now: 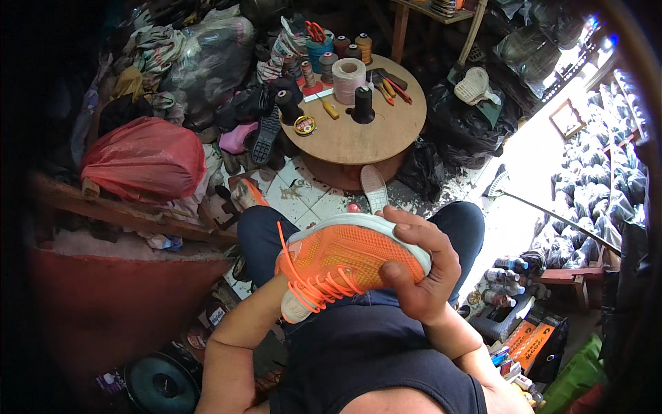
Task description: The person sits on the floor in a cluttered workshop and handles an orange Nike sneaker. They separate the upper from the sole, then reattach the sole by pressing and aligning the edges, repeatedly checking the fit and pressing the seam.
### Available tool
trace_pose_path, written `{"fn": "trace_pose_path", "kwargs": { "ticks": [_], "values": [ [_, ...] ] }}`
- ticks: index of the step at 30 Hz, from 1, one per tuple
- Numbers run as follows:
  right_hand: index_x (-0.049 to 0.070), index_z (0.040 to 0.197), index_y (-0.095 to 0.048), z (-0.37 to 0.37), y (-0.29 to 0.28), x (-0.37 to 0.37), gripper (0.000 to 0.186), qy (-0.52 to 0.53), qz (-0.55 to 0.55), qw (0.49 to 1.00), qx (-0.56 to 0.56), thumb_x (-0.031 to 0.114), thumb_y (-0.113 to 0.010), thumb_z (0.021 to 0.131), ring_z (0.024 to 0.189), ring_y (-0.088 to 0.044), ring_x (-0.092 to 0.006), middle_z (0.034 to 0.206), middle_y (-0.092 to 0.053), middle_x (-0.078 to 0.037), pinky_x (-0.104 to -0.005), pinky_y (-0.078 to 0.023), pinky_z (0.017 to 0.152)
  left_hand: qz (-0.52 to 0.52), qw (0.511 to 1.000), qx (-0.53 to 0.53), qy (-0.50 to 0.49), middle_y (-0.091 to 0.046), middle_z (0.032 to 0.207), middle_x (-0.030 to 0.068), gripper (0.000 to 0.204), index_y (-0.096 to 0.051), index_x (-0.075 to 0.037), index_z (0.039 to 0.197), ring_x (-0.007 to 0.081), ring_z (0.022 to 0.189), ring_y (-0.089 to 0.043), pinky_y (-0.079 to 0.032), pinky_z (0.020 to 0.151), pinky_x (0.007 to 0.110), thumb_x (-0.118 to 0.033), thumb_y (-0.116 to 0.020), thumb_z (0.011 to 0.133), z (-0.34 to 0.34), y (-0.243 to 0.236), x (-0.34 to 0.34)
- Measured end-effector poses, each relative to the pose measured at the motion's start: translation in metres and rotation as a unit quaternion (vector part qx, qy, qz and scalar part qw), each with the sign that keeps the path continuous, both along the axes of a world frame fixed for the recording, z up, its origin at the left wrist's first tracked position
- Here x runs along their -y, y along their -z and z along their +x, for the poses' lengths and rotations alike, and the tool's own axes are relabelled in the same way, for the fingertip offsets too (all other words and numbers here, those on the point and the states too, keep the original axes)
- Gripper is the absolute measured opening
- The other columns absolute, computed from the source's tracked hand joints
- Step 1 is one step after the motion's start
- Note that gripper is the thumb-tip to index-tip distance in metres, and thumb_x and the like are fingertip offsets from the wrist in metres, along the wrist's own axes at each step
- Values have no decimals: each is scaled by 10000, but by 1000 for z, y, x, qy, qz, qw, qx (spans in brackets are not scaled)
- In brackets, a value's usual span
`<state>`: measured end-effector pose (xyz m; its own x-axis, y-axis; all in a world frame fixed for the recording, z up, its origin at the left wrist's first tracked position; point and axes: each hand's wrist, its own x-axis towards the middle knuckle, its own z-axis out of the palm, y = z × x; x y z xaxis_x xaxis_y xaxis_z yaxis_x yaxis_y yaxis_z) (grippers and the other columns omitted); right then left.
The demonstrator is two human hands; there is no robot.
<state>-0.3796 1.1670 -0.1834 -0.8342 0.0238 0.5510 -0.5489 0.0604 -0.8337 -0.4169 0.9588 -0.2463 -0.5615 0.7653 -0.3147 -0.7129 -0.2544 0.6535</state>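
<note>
Item: orange mesh sneaker (345, 259) with white sole and loose orange laces (314, 286), held above the person's lap, sole edge turned away from the body and toe toward the person's right.

Right hand (420, 265): wrapped over the toe end, fingers curled across the white sole rim, thumb pressed on the mesh upper; a firm grasp.

Left hand: hidden behind the heel end of the sneaker; only the forearm (238, 338) showed, rising to the shoe. Whether it gripped the shoe could not be told.

Containers: red plastic bag (145, 159), full and tied, lay at the left, contents unseen. Clear and dark bags (207, 58) of clothing were heaped behind it. A teal cup (318, 47) on the round wooden table (372, 138) held red-handled scissors (315, 30). Thread cones (358, 47), a pale spool (349, 79) and screwdrivers (390, 90) stood around it. A white insole (374, 188) leaned below the table, beyond the sneaker
</note>
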Motion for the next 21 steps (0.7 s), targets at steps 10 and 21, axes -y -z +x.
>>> {"fn": "trace_pose_path", "kwargs": {
  "ticks": [10, 21],
  "values": [
    [-38, 1154, -674, 4, -3, -1, 250, 10, 42, 999, -20, 11, -762, 925, 1194, -736, -374, 1242, -738, -250, -437, -561, 1055, 49, 994, 93, -7, -497, 1590, 188, 556, -382, -37, 1620, 292, 1425, -548, -472, 1202, 418, -304, -497, 1146, -8, -2, 20],
    [-45, 1144, -716, 8, -21, 2, 236, 8, 100, 993, 57, 29, -791, 933, 1205, -738, -339, 1241, -748, -249, -418, -564, 1048, 327, 675, 661, 10, -101, 1810, 130, 763, -69, -142, 1742, 275, 1649, -205, -228, 1351, 450, -600, -195, 1145, -34, 28, 31]
  ]
}}
